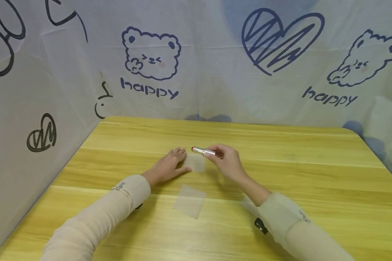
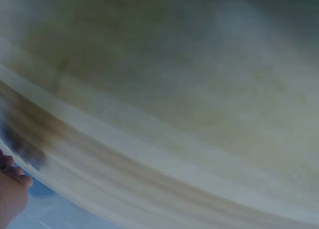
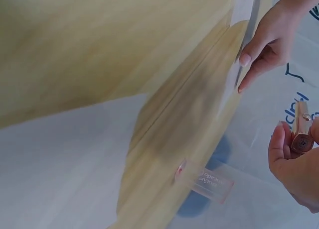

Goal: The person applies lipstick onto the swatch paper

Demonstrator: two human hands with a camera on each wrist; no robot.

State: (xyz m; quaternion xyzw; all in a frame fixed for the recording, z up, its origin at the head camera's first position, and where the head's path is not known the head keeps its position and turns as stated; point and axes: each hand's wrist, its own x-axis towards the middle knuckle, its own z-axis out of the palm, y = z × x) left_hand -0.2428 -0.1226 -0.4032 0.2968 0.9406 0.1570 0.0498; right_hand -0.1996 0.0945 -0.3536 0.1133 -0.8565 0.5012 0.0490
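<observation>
My right hand point(image 1: 227, 159) pinches an uncapped lipstick point(image 1: 204, 151), a shiny metallic tube whose red tip points left, over a small translucent square sheet point(image 1: 197, 165). In the right wrist view its round base faces the camera. My left hand point(image 1: 170, 165) lies with fingers extended at the left edge of that sheet, thumb by its lower corner. Only part of this hand shows at the corner of the left wrist view. A clear lipstick cap point(image 3: 204, 181) with lettering stands on the table in the right wrist view; the head view does not show it.
Nearer the body, a second translucent square point(image 1: 190, 201) lies turned at an angle on the wooden table point(image 1: 281, 152). Another sheet point(image 1: 248, 204) is partly covered by my right forearm. A white cloth with printed drawings point(image 1: 212, 72) hangs along the table's far and left sides.
</observation>
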